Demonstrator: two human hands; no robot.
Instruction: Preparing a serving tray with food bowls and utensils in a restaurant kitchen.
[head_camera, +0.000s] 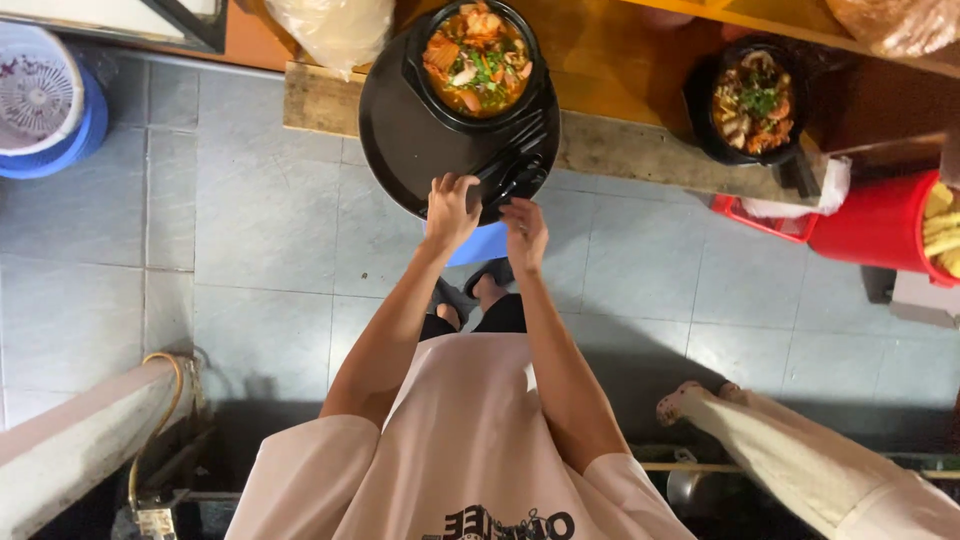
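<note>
A round black tray (400, 140) juts over the edge of a wooden counter (640, 150). On it stands a black pot of orange stew (478, 58) with greens and seafood. My left hand (450, 208) grips the tray's near rim. My right hand (524, 232) touches the black tongs (520, 165) lying on the tray's near right edge; whether it grips them is unclear. A second black pot of stew (754, 102) sits on the counter to the right.
A blue stool (480, 245) stands on the grey tiled floor below the tray. A red bucket (880, 225) with yellow items is at right, a blue tub (45, 105) with a white strainer at left. Another person's leg (780, 445) reaches in at lower right.
</note>
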